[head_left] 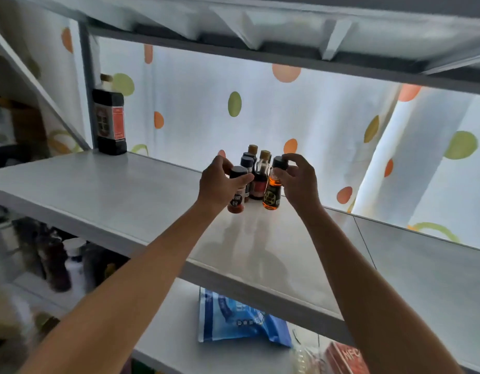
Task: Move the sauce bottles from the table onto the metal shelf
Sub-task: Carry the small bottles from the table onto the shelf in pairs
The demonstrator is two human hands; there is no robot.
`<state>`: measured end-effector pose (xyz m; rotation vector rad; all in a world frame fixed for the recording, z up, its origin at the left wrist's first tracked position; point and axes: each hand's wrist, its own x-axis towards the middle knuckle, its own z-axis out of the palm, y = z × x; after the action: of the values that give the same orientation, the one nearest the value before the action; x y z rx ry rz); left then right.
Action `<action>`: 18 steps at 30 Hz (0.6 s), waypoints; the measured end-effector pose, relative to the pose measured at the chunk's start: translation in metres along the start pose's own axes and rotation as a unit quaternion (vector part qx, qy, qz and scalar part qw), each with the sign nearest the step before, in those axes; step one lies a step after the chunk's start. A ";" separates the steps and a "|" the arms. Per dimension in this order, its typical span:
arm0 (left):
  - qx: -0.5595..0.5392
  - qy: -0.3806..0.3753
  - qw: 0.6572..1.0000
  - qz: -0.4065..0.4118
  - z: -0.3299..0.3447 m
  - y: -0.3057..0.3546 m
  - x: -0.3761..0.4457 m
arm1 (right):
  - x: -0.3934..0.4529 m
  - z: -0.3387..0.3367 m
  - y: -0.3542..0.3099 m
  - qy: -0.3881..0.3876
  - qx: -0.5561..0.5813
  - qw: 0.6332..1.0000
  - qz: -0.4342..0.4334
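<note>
My left hand grips a small red-filled bottle with a black cap near its top. My right hand pinches the black cap of an amber sauce bottle. Both bottles are at the surface of the grey metal shelf, in front of a cluster of several small bottles with black and cork-coloured caps at the shelf's back edge. I cannot tell whether the held bottles touch the shelf.
A tall dark bottle with a red label stands at the shelf's back left by the upright post. Another shelf board runs overhead. Below lie a blue bag, a red box and blurred bottles at left. A dotted curtain hangs behind.
</note>
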<state>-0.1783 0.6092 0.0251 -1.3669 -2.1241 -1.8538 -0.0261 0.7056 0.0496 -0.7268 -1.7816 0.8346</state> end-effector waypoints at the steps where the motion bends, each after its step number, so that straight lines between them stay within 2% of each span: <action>1: 0.003 -0.002 1.000 0.005 0.006 -0.003 0.006 | 0.006 0.002 0.004 0.004 -0.010 1.000 0.003; 9: 0.056 -0.006 0.996 0.063 0.048 0.002 0.031 | 0.047 0.004 0.039 -0.019 -0.046 0.999 0.006; 18: 0.132 -0.015 0.987 0.091 0.082 0.002 0.041 | 0.061 0.006 0.063 -0.066 -0.076 0.994 -0.048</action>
<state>-0.1601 0.6991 0.0232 -1.4746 -2.0850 -1.4373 -0.0451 0.7886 0.0295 -0.6905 -1.9983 0.7017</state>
